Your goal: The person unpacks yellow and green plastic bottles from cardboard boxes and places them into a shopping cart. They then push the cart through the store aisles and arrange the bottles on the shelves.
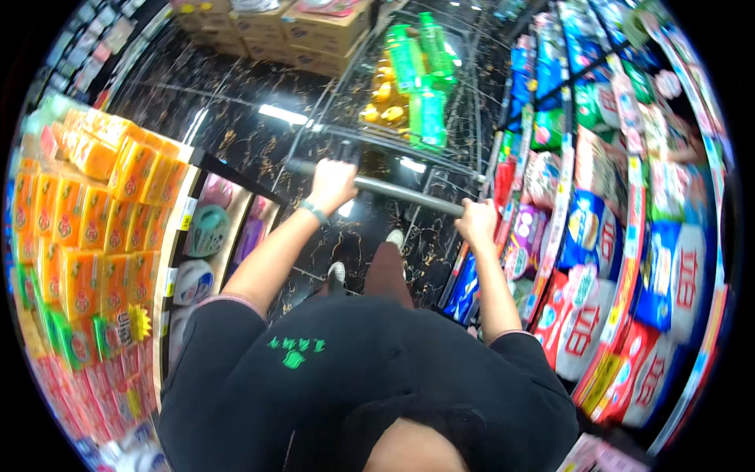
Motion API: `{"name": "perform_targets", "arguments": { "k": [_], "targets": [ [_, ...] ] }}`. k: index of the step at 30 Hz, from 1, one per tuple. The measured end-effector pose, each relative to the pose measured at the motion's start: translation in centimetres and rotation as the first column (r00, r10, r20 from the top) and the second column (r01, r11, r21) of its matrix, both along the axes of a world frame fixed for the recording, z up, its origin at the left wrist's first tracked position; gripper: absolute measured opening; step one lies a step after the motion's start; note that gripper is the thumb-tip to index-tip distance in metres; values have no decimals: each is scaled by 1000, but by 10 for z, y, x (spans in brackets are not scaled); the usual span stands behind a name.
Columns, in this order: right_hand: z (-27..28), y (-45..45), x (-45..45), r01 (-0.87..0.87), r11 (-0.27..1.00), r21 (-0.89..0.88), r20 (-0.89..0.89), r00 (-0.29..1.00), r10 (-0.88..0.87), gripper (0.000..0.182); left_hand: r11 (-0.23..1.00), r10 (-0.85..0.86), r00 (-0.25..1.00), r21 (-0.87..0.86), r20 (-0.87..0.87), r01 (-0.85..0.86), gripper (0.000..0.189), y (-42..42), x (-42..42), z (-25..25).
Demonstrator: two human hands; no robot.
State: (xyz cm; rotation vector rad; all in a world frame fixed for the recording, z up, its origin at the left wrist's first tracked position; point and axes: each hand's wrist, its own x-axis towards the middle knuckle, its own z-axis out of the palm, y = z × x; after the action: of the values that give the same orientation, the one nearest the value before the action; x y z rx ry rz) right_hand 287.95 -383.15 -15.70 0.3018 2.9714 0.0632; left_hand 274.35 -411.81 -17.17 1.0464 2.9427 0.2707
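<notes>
My left hand (333, 186) is closed around the left part of a grey push bar (407, 196), the handle of a wire shopping cart (377, 138). Around the bar's right end wraps my right hand (476, 221). A small dark fitting (347, 152) stands at the bar just beyond my left hand. Inside the cart lie several green plastic bottles (429, 112), some upright and some tilted. Beside them on the left are yellow-orange items (386, 97), too blurred to name for certain.
Left stands a shelf display of orange packs (82, 277), with coloured containers (207, 230) on its side shelves. Shelves of bagged products (590, 230) run close along my right. Stacked cardboard boxes (321, 29) sit ahead on the dark marble-patterned floor (236, 124).
</notes>
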Motion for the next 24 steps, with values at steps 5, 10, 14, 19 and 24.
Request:
{"name": "perform_targets", "arguments": {
  "k": [5, 10, 14, 19, 24],
  "targets": [
    [3, -58, 85, -29, 1000, -8, -27, 999, 28, 20, 998, 4, 1000, 56, -26, -2, 9, -59, 89, -4],
    [-4, -106, 175, -106, 994, -28, -169, 981, 100, 15, 994, 27, 998, 107, -63, -20, 5, -111, 180, -6],
    [-7, -153, 250, -91, 994, -55, -166, 983, 81, 14, 989, 40, 992, 143, -120, -22, 4, -158, 255, -10],
    [-5, -206, 337, -116, 992, -58, -196, 975, 102, 12, 993, -44, 997, 106, -56, 50, 7, -216, 340, -3],
    [-2, -264, 426, -44, 997, -64, -121, 992, 36, 15, 993, -106, 994, 47, -32, 107, 8, -277, 429, 2]
  ]
}}
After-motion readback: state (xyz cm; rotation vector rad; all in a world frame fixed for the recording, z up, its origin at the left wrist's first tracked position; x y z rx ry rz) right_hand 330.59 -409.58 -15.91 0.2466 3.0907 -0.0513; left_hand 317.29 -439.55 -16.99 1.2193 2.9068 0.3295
